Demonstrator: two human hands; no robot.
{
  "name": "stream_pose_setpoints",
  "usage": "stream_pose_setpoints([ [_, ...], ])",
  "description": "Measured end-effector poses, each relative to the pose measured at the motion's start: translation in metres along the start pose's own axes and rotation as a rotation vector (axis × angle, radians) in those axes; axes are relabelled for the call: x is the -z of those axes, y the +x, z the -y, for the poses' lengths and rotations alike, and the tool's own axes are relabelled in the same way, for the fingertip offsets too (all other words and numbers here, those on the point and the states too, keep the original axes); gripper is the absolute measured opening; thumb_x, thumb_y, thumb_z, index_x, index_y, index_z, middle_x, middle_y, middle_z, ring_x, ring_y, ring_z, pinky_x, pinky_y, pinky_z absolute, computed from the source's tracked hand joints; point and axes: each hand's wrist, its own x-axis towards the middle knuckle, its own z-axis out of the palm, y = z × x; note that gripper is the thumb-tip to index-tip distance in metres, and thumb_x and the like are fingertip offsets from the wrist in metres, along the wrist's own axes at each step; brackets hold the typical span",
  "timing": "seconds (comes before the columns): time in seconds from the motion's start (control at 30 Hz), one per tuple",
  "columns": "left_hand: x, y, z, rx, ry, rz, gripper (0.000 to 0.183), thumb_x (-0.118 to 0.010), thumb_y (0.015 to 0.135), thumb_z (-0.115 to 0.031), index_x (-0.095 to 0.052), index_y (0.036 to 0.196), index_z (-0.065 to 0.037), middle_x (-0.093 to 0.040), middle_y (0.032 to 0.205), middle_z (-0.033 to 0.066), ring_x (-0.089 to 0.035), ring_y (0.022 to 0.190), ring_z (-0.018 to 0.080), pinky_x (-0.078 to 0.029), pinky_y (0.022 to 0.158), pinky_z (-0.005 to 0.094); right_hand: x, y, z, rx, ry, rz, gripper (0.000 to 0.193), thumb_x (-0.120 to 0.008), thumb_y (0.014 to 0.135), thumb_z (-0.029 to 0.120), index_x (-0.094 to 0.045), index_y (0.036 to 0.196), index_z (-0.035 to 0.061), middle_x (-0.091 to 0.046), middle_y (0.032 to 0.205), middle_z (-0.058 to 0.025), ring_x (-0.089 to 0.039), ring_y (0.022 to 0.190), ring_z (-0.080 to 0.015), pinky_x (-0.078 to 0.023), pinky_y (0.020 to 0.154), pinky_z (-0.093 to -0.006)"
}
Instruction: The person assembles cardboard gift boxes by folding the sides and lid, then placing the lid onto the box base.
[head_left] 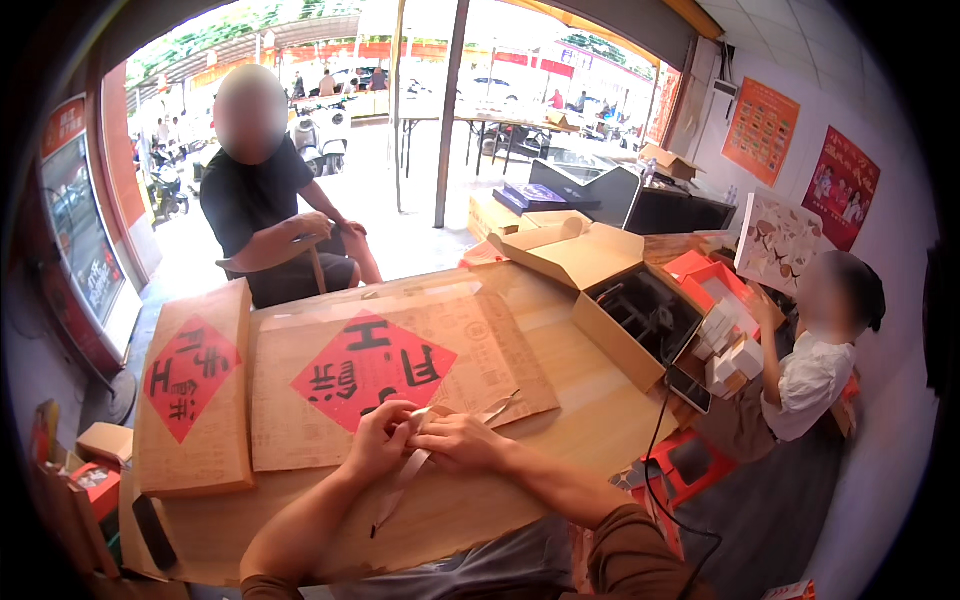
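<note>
Close together above the table's near half, my left hand and my right hand pinch a flat pale ribbon between them. One dark-tipped end of it hangs down below the hands, and another dark-tipped stretch sticks out past my right hand. Both sets of fingers are closed; exactly how the ribbon passes through them is partly hidden. Just beyond the hands lies a wide brown paper sheet or flat packet with a red diamond label bearing black characters. To its left rests a brown paper-wrapped box with a similar label.
A black phone lies at the table's left front. On the right stands an open cardboard box with dark contents. Beside it a person handles small white boxes. Another person sits across the table. A black cable hangs at right.
</note>
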Motion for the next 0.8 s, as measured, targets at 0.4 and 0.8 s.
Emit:
stream_pose_setpoints([
  [0.4,0.027,0.006,-0.001,0.211,-0.383,-0.074,0.018,-0.046,0.076,0.008,-0.058,0.085,-0.002,-0.054,0.074,0.0010,-0.042,0.057,0.0058,-0.032,0.050,0.0227,0.072,-0.062,-0.096,-1.045,0.439,-1.123,0.024,-0.054,0.107,0.014,-0.068,0.121,0.0001,-0.064,0.085,0.0007,-0.053,0.068,-0.0067,-0.047,0.064,-0.0233],
  [0.8,0.018,0.004,0.014,0.101,0.024,-0.213,0.017,-0.052,0.087,0.006,-0.069,0.088,0.002,-0.063,0.084,0.0040,-0.060,0.075,0.0112,-0.047,0.063,0.0283,0.100,-0.099,-0.115,-0.972,-0.844,-0.583,0.035,-0.067,0.089,0.014,-0.068,0.123,0.0067,-0.066,0.119,-0.0166,-0.064,0.112,-0.0352,-0.052,0.097,-0.0461],
])
